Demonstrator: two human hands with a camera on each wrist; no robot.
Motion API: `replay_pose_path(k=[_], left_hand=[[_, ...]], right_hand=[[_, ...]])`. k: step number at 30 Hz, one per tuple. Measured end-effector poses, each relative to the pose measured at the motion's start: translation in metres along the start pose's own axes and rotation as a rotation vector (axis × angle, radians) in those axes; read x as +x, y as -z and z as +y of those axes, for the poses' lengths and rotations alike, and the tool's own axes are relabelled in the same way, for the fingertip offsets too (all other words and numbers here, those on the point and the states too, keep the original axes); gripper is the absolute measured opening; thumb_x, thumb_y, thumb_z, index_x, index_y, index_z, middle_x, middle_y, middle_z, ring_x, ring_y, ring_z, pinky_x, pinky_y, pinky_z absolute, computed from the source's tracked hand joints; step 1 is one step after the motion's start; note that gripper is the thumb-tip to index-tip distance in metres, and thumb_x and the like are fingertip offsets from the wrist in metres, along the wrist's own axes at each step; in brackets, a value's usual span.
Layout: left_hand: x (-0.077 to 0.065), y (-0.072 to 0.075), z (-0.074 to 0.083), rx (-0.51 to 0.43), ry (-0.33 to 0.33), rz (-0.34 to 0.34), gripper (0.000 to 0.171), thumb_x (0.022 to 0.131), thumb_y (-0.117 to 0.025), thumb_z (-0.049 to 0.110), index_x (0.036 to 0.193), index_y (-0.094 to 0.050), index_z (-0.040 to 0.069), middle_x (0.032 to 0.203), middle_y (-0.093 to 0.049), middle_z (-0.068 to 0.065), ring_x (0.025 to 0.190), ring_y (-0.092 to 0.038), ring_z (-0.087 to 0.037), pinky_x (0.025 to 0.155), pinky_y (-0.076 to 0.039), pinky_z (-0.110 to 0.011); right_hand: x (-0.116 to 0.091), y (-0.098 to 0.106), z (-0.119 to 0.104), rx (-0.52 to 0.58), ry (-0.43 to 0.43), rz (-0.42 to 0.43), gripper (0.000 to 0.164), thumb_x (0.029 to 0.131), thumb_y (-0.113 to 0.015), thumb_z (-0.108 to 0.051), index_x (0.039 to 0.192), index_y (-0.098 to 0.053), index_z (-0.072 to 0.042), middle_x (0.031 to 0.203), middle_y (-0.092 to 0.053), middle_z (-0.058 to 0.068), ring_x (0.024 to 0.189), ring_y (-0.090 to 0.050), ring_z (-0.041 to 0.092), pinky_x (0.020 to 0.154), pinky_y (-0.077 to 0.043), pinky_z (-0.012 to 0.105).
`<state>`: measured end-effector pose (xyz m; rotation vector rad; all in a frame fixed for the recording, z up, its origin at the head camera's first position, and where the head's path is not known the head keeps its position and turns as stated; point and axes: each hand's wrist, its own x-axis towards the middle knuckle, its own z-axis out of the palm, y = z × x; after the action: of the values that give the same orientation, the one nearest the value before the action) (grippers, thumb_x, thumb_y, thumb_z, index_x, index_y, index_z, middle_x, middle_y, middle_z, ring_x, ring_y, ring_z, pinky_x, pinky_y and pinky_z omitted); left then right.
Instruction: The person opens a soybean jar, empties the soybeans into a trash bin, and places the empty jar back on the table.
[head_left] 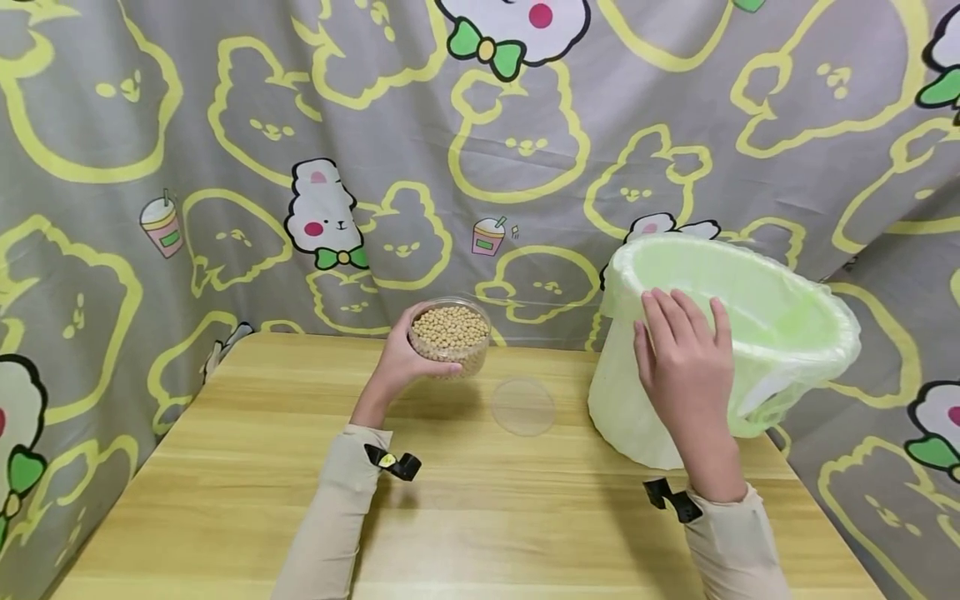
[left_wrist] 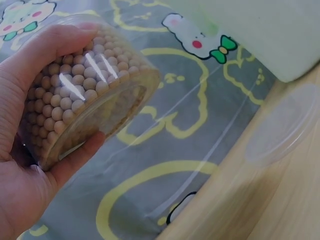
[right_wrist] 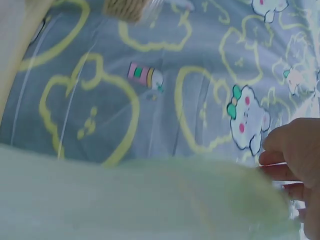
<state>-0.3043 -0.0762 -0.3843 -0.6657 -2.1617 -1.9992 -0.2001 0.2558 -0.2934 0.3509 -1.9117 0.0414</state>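
Observation:
My left hand [head_left: 401, 354] grips a round clear plastic jar [left_wrist: 90, 85] full of pale round beans [head_left: 450, 327], raised above the table's far side. Thumb and fingers wrap its wall, and one finger lies under its base in the left wrist view. A clear round lid [head_left: 523, 407] lies flat on the wood to the jar's right. My right hand [head_left: 690, 375], fingers extended and slightly bent, is at the near rim of a pale green bin [head_left: 630, 392] with a thin plastic liner [head_left: 847, 333] folded over its edge. Whether the fingertips touch the rim I cannot tell.
The wooden table [head_left: 480, 517] runs back to a grey patterned curtain [head_left: 420, 142]. At the table's right rear stands the bin, its liner hanging loose on the right side. Each wrist carries a black strap mount [head_left: 393, 461].

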Motion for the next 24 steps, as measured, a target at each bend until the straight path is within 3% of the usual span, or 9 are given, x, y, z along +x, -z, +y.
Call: replay_pose_path(k=[4, 8, 12, 16, 24], left_hand=[[-0.002, -0.004, 0.005, 0.022, 0.004, 0.01, 0.105, 0.054, -0.091, 0.011, 0.141, -0.034, 0.009, 0.139, -0.04, -0.012, 0.125, -0.043, -0.026, 0.104, -0.039, -0.045], [0.001, -0.012, 0.014, 0.049, 0.0, 0.047, 0.105, 0.052, -0.092, 0.013, 0.141, -0.035, 0.009, 0.138, -0.041, -0.011, 0.125, -0.043, -0.026, 0.104, -0.038, -0.045], [0.011, -0.021, 0.017, 0.057, 0.014, 0.088, 0.109, 0.05, -0.093, 0.016, 0.142, -0.035, 0.013, 0.138, -0.042, -0.009, 0.126, -0.042, -0.026, 0.104, -0.039, -0.044], [0.029, -0.031, 0.022, 0.066, 0.038, 0.11, 0.112, 0.045, -0.095, 0.029, 0.141, -0.036, 0.023, 0.137, -0.043, -0.003, 0.124, -0.043, -0.021, 0.102, -0.041, -0.041], [0.058, -0.052, 0.079, 0.141, -0.017, 0.097, 0.113, 0.042, -0.094, 0.041, 0.138, -0.038, 0.027, 0.132, -0.045, 0.001, 0.118, -0.048, -0.017, 0.095, -0.046, -0.038]], right_hand=[[-0.005, 0.002, 0.01, -0.073, -0.014, 0.009, 0.03, 0.091, -0.058, -0.014, 0.118, -0.064, -0.004, 0.111, -0.067, 0.014, 0.095, -0.061, 0.035, 0.091, -0.043, 0.05], [-0.007, 0.001, 0.014, -0.084, -0.012, 0.022, 0.028, 0.093, -0.055, -0.014, 0.118, -0.065, -0.006, 0.104, -0.068, 0.014, 0.083, -0.06, 0.037, 0.073, -0.044, 0.049], [-0.008, 0.001, 0.015, -0.07, -0.009, 0.044, 0.026, 0.094, -0.055, -0.013, 0.116, -0.066, -0.007, 0.097, -0.068, 0.015, 0.079, -0.059, 0.037, 0.069, -0.043, 0.048], [-0.009, 0.0, 0.015, -0.052, -0.013, 0.083, 0.024, 0.092, -0.056, -0.011, 0.113, -0.068, -0.007, 0.093, -0.068, 0.014, 0.076, -0.059, 0.036, 0.067, -0.043, 0.047], [-0.007, 0.0, 0.017, 0.014, -0.035, 0.09, 0.021, 0.092, -0.058, -0.011, 0.109, -0.07, -0.007, 0.09, -0.069, 0.014, 0.075, -0.06, 0.036, 0.065, -0.043, 0.047]])
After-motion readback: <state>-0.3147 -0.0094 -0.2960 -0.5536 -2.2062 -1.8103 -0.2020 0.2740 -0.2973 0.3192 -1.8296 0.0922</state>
